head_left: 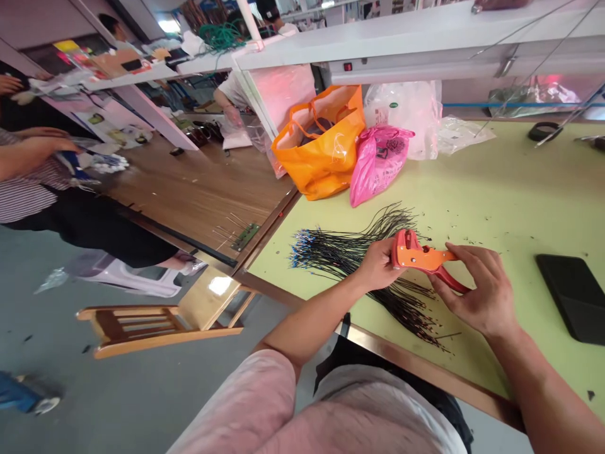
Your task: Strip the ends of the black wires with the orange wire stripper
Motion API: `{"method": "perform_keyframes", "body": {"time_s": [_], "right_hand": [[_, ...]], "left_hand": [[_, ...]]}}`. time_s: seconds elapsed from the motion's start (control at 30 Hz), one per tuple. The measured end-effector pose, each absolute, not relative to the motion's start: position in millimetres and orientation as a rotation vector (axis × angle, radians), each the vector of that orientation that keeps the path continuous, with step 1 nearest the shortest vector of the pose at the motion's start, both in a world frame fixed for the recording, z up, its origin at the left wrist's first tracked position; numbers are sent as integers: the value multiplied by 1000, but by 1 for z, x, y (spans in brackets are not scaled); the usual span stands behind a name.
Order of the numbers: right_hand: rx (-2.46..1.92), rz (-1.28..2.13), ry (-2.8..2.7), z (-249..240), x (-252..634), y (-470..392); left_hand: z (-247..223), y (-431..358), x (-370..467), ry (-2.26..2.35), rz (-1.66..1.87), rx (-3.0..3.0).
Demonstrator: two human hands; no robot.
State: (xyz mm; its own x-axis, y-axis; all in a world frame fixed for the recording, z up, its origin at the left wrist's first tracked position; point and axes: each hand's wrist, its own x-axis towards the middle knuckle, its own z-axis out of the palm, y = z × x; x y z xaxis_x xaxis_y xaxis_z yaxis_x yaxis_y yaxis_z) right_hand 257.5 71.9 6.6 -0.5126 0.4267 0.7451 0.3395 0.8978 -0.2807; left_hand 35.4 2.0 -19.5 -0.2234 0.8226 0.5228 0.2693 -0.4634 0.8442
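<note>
An orange and red wire stripper (418, 257) is in my right hand (482, 287), whose thumb and fingers close around its handles. At the tool's jaw end, my left hand (380, 266) is closed, its fingertips partly behind the red head. What those fingers pinch is hidden. Beneath both hands lies a spread bundle of thin black wires (340, 249). Blue tips gather at the bundle's left end, and copper-coloured ends show at the lower right. More wire strands fan out at the upper right of the bundle.
Behind the wires stand an orange bag (326, 161) and a pink plastic bag (380, 161). A black phone (574, 296) lies at right on the green tabletop (501, 202), with black tape (543, 131) farther back. A wooden chair (189, 309) is at left; co-workers are beyond.
</note>
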Motion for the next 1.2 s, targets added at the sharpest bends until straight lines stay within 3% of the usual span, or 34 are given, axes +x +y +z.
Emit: {"method": "perform_keyframes", "body": {"time_s": [0.3,0.63,1.2], "right_hand": [[-572,197,-2101,7,246,55],[-647,247,-2089,3,244,54],[-660,190,-2139,-2,248,56]], "left_hand": [[-12,-2,29,1084,1774,1056],[-28,-6,17,1469,1744,1427],[-31,-5,22,1274,1802,1345]]}}
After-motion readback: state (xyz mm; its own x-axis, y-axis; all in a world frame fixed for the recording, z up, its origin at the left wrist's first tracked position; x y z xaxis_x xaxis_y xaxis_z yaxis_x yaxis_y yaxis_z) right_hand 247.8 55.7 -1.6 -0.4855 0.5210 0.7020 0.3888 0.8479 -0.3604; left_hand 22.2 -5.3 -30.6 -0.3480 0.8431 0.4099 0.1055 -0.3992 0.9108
